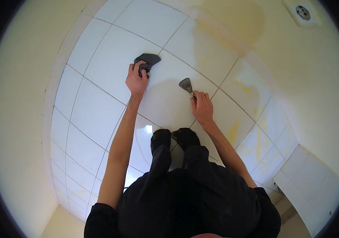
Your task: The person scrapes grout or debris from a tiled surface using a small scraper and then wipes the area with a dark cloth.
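A dark grey cloth (pixel 149 59) is bunched under my left hand (pixel 137 80), whose fingers curl over it against the white floor tiles (pixel 102 51). To the right, my right hand (pixel 203 108) is closed round the handle of a scraper (pixel 185 85). Its broad grey blade points forward and to the left, over a tile; whether the blade touches the floor I cannot tell. A gap of bare tile lies between the cloth and the scraper.
My feet in black socks (pixel 161 139) stand just behind my hands. Yellow stains (pixel 235 131) mark the tiles on the right. Pale walls (pixel 19 99) rise left and right, with a wall socket (pixel 303 13) at the far right. A white tiled ledge (pixel 308 174) stands at the near right.
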Demonstrator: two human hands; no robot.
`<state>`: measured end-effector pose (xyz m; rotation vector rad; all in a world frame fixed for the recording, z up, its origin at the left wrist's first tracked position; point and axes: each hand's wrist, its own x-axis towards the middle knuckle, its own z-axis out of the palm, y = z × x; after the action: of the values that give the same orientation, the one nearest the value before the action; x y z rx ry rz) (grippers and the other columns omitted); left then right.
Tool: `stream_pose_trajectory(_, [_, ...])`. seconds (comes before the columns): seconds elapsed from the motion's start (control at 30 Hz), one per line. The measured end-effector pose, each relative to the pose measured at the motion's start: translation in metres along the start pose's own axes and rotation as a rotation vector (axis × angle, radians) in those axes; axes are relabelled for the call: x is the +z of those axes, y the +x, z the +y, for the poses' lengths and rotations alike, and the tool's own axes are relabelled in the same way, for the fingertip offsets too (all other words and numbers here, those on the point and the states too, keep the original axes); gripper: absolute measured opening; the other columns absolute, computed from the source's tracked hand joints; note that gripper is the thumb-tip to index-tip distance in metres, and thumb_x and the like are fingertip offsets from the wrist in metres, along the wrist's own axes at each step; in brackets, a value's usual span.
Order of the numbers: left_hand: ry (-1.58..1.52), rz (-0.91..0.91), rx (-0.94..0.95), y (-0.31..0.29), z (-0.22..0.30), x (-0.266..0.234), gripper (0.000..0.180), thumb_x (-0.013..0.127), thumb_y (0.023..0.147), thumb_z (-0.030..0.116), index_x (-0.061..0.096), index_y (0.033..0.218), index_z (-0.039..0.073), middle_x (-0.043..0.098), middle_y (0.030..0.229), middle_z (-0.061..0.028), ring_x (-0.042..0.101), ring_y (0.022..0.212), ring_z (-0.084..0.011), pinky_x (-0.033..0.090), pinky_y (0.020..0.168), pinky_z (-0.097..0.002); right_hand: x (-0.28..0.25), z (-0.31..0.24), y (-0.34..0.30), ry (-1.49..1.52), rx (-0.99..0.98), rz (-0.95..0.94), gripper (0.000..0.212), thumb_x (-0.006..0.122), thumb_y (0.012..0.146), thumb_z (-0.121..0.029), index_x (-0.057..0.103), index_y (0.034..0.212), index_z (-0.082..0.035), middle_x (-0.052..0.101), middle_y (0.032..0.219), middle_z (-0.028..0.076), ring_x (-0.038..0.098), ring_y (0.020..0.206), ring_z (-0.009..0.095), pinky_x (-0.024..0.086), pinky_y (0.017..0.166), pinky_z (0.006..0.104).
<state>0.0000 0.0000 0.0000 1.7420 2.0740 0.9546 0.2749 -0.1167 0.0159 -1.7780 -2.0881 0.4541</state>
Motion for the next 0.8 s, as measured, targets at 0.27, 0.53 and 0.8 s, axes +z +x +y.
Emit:
stream_pose_trajectory(0.27, [-0.013, -0.003, 0.001, -0.002, 0.009, -0.001, 0.027, 0.057, 0.086, 0.010, 0.067, 0.108, 0.023, 0.059, 0.095, -0.0066, 0.063, 0.073, -0.0314, 0.052, 0.062, -0.0425, -0.005, -0.002, 0.001, -0.051, 0.036, -0.044, 0.034, 0.068, 0.088, -0.021, 0.055, 0.115, -0.003, 0.059, 0.100, 0.012, 0.058, 0.094, 0.030, 0.052, 0.079, 0.0415])
stream_pose_trajectory(0.53, [-0.012, 0.045, 0.046, 0.000, 0.003, 0.003, 0.028, 0.061, 0.084, 0.010, 0.068, 0.107, 0.023, 0.060, 0.095, -0.0071, 0.064, 0.075, -0.0329, 0.053, 0.061, -0.0433, -0.177, -0.079, 0.071, 0.111, -0.391, -0.124, 0.022, 0.075, 0.082, -0.017, 0.060, 0.089, -0.002, 0.057, 0.095, 0.012, 0.058, 0.089, 0.031, 0.049, 0.076, 0.0406])
stream_pose_trajectory(0.8, [-0.020, 0.025, 0.033, -0.001, 0.004, 0.000, 0.027, 0.058, 0.085, 0.009, 0.067, 0.107, 0.021, 0.060, 0.097, -0.0076, 0.064, 0.076, -0.0334, 0.053, 0.065, -0.0439, -0.334, -0.160, 0.065, -0.012, -0.973, 0.204, 0.022, 0.078, 0.074, -0.004, 0.060, 0.087, -0.002, 0.061, 0.106, 0.016, 0.058, 0.075, 0.028, 0.050, 0.064, 0.0383])
